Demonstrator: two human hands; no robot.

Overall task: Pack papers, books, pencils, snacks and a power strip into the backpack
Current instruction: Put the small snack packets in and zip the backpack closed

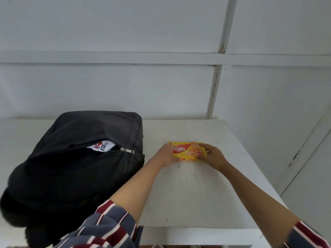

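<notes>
A black backpack (75,158) lies on the white table (197,194) at the left. Its zip is partly open and white paper with printed logos (102,146) shows in the gap. To its right lie yellow wafer snack packs (188,151), apparently a small stack. My left hand (167,154) grips the packs' left end. My right hand (213,155) holds their right end, fingers curled over the top. The lower packs are mostly hidden.
The table stands against a grey-white panelled wall with its back edge touching it. Its right edge runs diagonally near my right forearm, and the floor drops away beyond. The zip pull (127,150) lies at the opening's right end.
</notes>
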